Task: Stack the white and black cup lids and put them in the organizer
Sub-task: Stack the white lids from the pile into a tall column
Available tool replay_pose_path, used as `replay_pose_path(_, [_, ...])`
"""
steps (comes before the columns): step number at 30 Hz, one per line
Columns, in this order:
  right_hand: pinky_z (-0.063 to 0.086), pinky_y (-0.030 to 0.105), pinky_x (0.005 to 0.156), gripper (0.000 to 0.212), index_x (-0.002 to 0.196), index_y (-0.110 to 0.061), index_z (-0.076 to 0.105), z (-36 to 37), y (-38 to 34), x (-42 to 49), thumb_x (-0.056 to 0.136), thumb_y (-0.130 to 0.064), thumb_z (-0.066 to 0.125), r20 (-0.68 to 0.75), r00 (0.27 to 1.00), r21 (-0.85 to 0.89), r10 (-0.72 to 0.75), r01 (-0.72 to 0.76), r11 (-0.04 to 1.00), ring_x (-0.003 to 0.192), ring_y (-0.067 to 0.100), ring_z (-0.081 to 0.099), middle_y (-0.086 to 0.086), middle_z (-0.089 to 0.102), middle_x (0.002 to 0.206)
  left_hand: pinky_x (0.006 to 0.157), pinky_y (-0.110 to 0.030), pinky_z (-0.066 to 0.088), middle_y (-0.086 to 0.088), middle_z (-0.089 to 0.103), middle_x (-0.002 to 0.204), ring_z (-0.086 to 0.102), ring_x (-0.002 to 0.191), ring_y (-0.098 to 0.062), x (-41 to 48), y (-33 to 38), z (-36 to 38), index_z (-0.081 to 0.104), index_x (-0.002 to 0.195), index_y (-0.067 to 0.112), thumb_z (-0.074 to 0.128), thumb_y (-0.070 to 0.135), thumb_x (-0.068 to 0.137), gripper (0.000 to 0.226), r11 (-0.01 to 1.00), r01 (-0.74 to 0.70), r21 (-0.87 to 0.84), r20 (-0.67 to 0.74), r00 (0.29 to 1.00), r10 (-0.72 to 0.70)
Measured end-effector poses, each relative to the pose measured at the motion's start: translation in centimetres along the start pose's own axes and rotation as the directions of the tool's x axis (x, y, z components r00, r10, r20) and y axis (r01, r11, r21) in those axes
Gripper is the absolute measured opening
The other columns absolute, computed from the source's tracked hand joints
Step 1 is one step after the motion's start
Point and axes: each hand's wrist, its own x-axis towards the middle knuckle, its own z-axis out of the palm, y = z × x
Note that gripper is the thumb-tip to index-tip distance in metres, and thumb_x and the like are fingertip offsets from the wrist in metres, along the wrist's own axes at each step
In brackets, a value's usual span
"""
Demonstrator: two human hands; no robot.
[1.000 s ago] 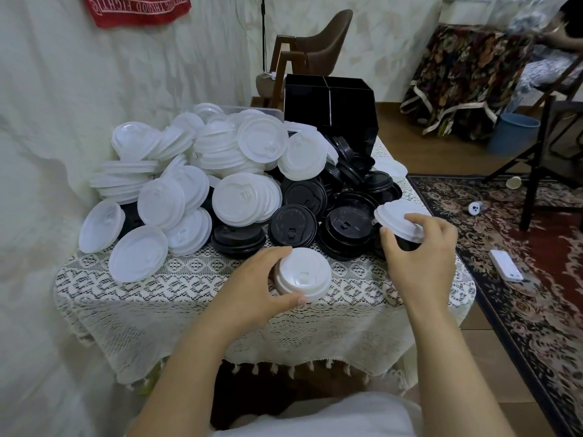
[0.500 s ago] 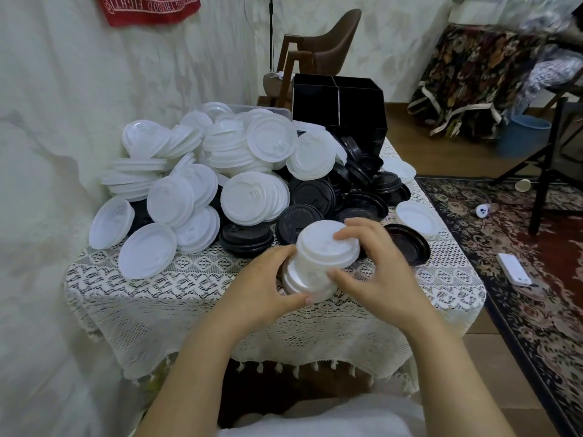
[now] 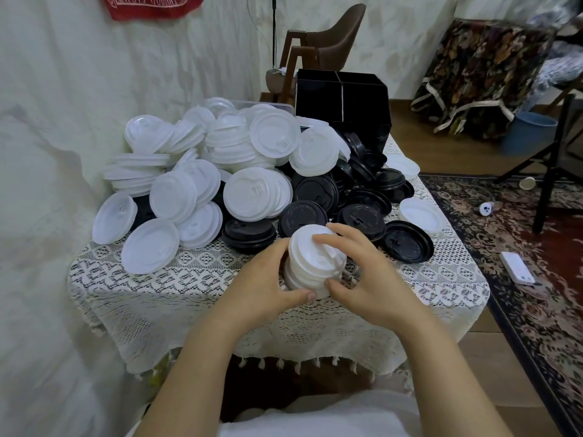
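A heap of loose white lids (image 3: pixel 202 171) fills the far-left part of the table, piled against the wall edge. Black lids (image 3: pixel 362 197) are heaped beside it toward the far-right, crowding the foot of the black organizer (image 3: pixel 342 99). The organizer stands at the far edge, and its top shows divided compartments. One upturned black lid (image 3: pixel 407 242) lies near the right edge, and a single white lid (image 3: pixel 421 214) lies just beyond it. The corner of a clear container (image 3: pixel 262 104) shows behind the white heap.

The table wears a lace tablecloth (image 3: pixel 189 298) with a tasselled fringe hanging over the near edge. A pale wall runs along the left, with a red cloth (image 3: pixel 151 6) hung high on it. Behind the table stands a brown chair (image 3: pixel 325 42). To the right a patterned rug (image 3: pixel 520 247) covers the wooden floor, with a flat white device (image 3: pixel 517 268) lying on it and a blue bin (image 3: pixel 527 132) farther back.

Near the middle of the near edge, a short stack of white lids (image 3: pixel 310 263) sits on the cloth between both hands. The left hand (image 3: pixel 262 288) curls round its left side, thumb at the base. The right hand (image 3: pixel 369 275) grips it from the right, fingers lying over the top lid and thumb against the bottom.
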Motion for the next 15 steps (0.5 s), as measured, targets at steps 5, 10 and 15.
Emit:
replay_pose_path(5, [0.025,0.005,0.102,0.058,0.124,-0.05,0.05,0.3,-0.1,0.2,0.079,-0.027,0.08,-0.041,0.999,0.0,0.028,-0.028,1.0,0.132,-0.008,0.032,-0.025,0.036,0.141,0.075,0.002,0.033,0.035,0.048,0.111,0.039,0.1,0.028,0.0,0.0,-0.1,0.038,0.129,0.046,0.083,0.036,0.072,0.074,1.0,0.009,-0.006,0.0,1.0,-0.009])
replay_pose_path(10, [0.024,-0.001,0.099,0.054,0.117,-0.05,0.055,-0.5,-0.1,-0.1,0.078,-0.023,0.08,-0.101,0.995,0.048,0.026,-0.021,0.999,0.128,-0.012,0.036,-0.021,0.041,0.14,0.075,-0.003,0.034,0.036,0.044,0.108,0.044,0.102,0.013,0.0,0.1,-0.2,0.035,0.135,0.04,0.084,0.034,0.071,0.081,1.0,0.024,0.02,0.016,1.0,-0.025])
replay_pose_path(15, [0.022,-0.003,0.096,0.057,0.123,-0.049,0.056,-0.7,-0.5,-0.6,0.078,-0.023,0.08,0.03,0.999,-0.007,0.045,-0.045,0.999,0.127,-0.015,0.033,-0.027,0.039,0.141,0.095,-0.019,0.031,0.022,0.043,0.14,0.04,0.121,0.002,0.2,0.0,-0.4,0.024,0.144,0.038,0.085,0.044,0.066,0.1,0.999,0.05,0.019,0.024,0.998,-0.05])
